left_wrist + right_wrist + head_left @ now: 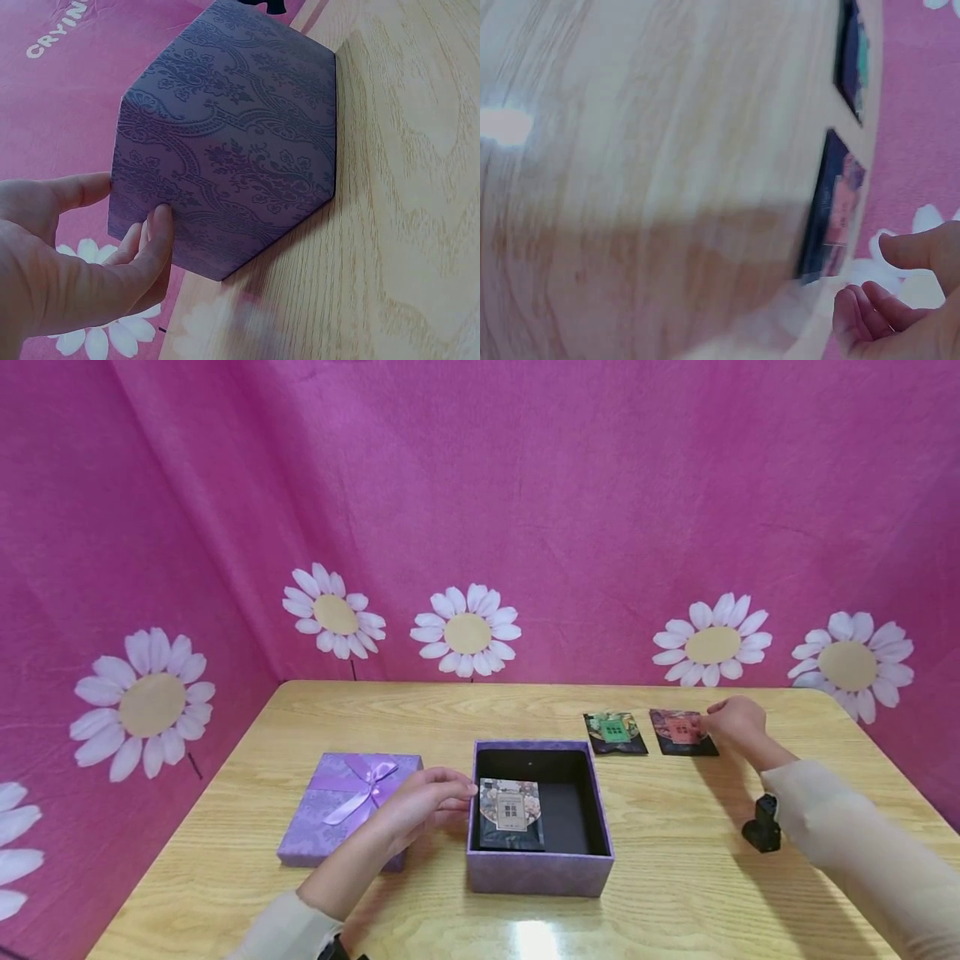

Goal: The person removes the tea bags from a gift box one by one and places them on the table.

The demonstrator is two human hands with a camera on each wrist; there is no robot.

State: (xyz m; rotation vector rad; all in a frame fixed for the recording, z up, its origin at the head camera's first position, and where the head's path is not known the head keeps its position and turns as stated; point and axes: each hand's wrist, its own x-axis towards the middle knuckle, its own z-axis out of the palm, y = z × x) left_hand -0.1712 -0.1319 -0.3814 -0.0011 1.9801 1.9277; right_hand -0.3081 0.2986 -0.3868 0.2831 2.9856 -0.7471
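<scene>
A purple patterned gift box [540, 872] stands uncovered on the table, its black inside facing up. Inside, on the left, lies a dark sachet with a floral print [512, 839]. My left hand [420, 802] touches the box's left wall near the rim; in the left wrist view its fingertips meet the patterned side [225, 142]. Farther back on the right, my right hand [738, 727] is at the right edge of a black sachet with a red label [681, 731]. The right wrist view shows that hand's thumb [907, 251] and fingers apart, with nothing between them.
A second black sachet with a green label [615, 732] lies left of the red-labelled one. The purple lid with a ribbon bow [311, 827] rests left of the box, partly behind my left forearm. Pink cloth with daisies [525, 527] hangs behind the wooden table [660, 893].
</scene>
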